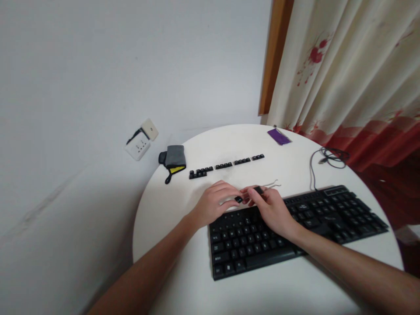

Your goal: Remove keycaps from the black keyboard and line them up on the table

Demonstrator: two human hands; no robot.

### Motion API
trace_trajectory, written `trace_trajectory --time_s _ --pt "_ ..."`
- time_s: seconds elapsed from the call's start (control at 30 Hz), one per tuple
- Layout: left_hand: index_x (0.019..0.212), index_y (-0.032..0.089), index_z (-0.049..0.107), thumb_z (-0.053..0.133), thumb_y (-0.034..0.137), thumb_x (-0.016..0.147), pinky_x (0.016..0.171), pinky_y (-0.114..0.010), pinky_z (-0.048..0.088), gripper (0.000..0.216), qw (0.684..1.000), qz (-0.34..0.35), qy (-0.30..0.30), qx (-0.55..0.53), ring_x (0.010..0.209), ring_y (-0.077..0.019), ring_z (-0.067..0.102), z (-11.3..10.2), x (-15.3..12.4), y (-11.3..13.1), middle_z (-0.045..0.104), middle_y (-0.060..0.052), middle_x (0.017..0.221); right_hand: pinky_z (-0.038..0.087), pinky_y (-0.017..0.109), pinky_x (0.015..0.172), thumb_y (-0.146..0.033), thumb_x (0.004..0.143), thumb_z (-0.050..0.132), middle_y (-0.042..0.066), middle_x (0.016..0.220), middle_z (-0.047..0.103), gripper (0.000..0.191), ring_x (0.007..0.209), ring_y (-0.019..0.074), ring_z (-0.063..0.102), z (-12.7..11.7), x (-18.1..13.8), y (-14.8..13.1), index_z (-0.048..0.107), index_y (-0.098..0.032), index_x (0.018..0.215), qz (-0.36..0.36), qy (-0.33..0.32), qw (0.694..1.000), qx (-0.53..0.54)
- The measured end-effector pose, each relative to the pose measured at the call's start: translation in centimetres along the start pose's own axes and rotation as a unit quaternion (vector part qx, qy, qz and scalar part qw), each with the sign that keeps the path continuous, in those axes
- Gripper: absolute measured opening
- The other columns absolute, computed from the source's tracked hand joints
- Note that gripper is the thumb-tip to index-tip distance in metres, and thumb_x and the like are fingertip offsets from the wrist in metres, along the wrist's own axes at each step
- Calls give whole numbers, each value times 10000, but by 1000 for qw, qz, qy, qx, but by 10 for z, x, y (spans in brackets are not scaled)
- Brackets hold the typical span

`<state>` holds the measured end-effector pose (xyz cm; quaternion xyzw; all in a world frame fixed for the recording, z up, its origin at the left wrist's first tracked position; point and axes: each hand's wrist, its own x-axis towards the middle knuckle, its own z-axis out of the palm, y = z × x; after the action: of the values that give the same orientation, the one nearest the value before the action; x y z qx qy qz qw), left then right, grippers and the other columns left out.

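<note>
My left hand [219, 202] is closed in a pinch on a small black keycap [238, 199], above the upper left edge of a black keyboard [262, 256]. My right hand [271, 209] is closed around the black handle of a wire keycap puller [259, 190]. Two thin bent wires stick out from the puller toward the back right. Both hands are close together, and some fingertips of the right one are hidden. The keyboard lies tilted across the front of the table, its top row at the left bare of keycaps. Part of it is covered by my right hand and forearm.
Several removed keycaps [223, 166] form short rows on the round white table [170, 210]. A folded grey cloth [175, 156] with a yellow inside lies at the left edge. At the back is a purple piece [278, 136]; the coiled cable [334, 156] rests at right.
</note>
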<state>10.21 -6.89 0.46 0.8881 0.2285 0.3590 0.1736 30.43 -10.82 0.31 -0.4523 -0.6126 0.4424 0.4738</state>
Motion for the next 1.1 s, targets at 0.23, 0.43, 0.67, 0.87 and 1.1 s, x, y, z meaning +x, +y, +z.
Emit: trace_trajectory --time_s 0.23,0.43,0.67,0.87,1.1 --pt "1197 234 663 637 236 897 867 -337 517 300 1000 -16 -15 -18 982 -181 628 1 -4 -2 691 -84 1081 505 254 667 -395 959 495 49 747 696 357 691 152 628 -1 1 0 742 -149 882 0 8 1000 -13" --pt "1190 257 682 635 225 897 842 -304 527 298 999 -36 -19 -30 1006 -173 620 2 -6 -2 641 -81 1114 488 253 643 -403 951 502 38 725 689 360 657 146 613 -1 1 -1 741 -146 876 17 9 1000 -12" --pt "1114 239 714 637 232 893 815 -308 540 234 998 -37 -29 -47 976 -177 620 4 -8 -2 629 -87 1088 488 266 651 -438 941 510 38 716 693 377 663 161 627 -1 0 1 732 -149 845 27 -2 1000 -6" --pt "1016 197 726 656 231 880 818 -295 529 157 997 -21 -37 -57 919 -170 633 0 -4 5 657 -83 989 495 284 645 -443 931 517 45 702 701 378 645 172 630 -1 1 3 724 -134 868 57 -7 998 16" --pt "985 181 692 699 216 847 731 -268 515 143 997 -37 47 -55 884 -166 644 -1 -2 4 711 -70 934 486 315 827 -366 935 500 71 871 721 311 851 198 650 -6 3 2 716 -157 857 16 17 1000 -20"
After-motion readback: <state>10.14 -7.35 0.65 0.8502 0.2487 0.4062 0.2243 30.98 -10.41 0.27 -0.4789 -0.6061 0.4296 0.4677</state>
